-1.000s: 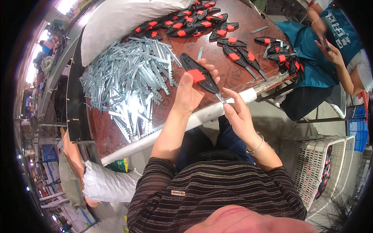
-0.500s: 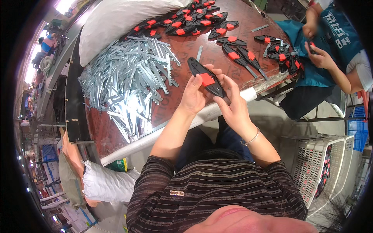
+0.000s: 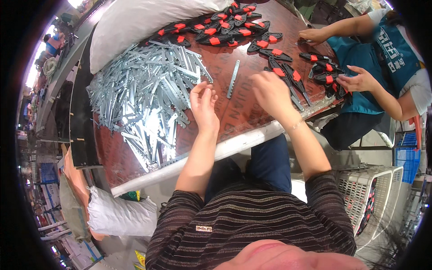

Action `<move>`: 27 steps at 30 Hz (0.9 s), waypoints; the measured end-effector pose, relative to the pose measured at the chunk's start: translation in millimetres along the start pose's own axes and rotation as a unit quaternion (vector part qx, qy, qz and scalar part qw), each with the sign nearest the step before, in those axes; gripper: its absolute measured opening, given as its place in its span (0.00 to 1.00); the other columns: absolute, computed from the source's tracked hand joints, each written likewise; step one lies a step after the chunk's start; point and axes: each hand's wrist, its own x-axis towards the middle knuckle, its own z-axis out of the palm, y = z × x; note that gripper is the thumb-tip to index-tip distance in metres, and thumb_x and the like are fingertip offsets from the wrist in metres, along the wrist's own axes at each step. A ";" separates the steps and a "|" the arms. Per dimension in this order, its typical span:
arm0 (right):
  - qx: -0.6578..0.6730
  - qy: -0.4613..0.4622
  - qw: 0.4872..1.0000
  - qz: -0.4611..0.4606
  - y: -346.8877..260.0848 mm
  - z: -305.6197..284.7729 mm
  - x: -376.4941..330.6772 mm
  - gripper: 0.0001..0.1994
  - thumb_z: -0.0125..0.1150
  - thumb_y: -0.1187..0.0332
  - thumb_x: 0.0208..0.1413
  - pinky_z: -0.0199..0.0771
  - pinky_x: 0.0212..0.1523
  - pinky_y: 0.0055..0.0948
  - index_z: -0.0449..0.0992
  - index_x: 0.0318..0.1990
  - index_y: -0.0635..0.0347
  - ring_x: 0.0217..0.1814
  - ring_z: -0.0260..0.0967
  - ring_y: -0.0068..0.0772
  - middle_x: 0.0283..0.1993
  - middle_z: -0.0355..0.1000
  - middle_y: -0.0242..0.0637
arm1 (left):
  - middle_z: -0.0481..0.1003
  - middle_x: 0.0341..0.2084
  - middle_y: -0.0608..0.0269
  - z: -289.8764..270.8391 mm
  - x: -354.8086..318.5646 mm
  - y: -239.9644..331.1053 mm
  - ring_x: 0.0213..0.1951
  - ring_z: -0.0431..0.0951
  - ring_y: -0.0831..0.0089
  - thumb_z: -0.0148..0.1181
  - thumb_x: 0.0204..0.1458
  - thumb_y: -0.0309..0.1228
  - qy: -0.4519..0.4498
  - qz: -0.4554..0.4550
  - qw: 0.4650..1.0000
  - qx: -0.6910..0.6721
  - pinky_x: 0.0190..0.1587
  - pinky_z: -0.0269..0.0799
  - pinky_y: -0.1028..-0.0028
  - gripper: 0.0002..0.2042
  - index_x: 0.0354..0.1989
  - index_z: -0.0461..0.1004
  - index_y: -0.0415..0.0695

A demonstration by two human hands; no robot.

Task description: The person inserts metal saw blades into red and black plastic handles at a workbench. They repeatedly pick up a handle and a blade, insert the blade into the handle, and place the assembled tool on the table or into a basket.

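My left hand (image 3: 205, 108) is raised at the right edge of a heap of toothed metal strips (image 3: 148, 85), fingers loosely bent and apart, with nothing seen in it. My right hand (image 3: 273, 96) reaches over the table, back upward; its fingertips are turned away and blurred, so what they hold, if anything, is hidden. Between the hands a single toothed metal strip (image 3: 233, 79) lies flat. Just beyond my right hand are black lens-shaped plastic holders with red blocks (image 3: 279, 72), some with metal strips sticking out, partly covered by the hand.
More black-and-red holders (image 3: 225, 28) are heaped at the back beside a white sack (image 3: 130, 27). A co-worker's hands (image 3: 360, 81) are at a small pile of holders on the right. A white plastic crate (image 3: 355, 193) stands lower right; a white bag (image 3: 119, 213) lies lower left.
The black holder with the red block has left my left hand. My hands have parted, the right moving toward the holders, the left toward the strips. The co-worker's hands have spread apart.
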 end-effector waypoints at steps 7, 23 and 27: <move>-0.238 -0.110 0.928 -0.265 19.1 70.5 70.0 0.03 0.56 0.65 0.44 0.64 0.37 0.28 0.76 0.26 0.45 0.44 0.64 0.26 0.34 0.68 0.24 | 0.71 0.39 0.65 1.4 2.9 -7.2 0.39 0.71 0.78 0.52 0.55 0.22 -0.019 0.011 0.998 0.057 0.42 0.69 0.78 0.11 0.47 0.67 0.42; 0.028 -0.110 0.985 -0.126 -18.7 7.7 -18.9 0.07 0.53 0.70 0.48 0.70 0.25 0.39 0.65 0.34 0.57 0.27 0.71 0.42 0.27 0.68 0.38 | 0.70 0.41 0.65 18.1 2.9 3.7 0.42 0.70 0.78 0.53 0.54 0.23 -0.055 0.048 0.986 0.150 0.44 0.68 0.77 0.12 0.47 0.67 0.42; 0.072 -0.072 0.993 0.052 -10.6 10.0 -69.7 0.07 0.55 0.70 0.46 0.72 0.27 0.40 0.66 0.33 0.59 0.28 0.71 0.44 0.29 0.69 0.41 | 0.70 0.49 0.59 72.6 34.1 -5.0 0.51 0.70 0.71 0.54 0.53 0.23 -0.212 0.113 0.918 0.315 0.52 0.66 0.74 0.16 0.51 0.68 0.37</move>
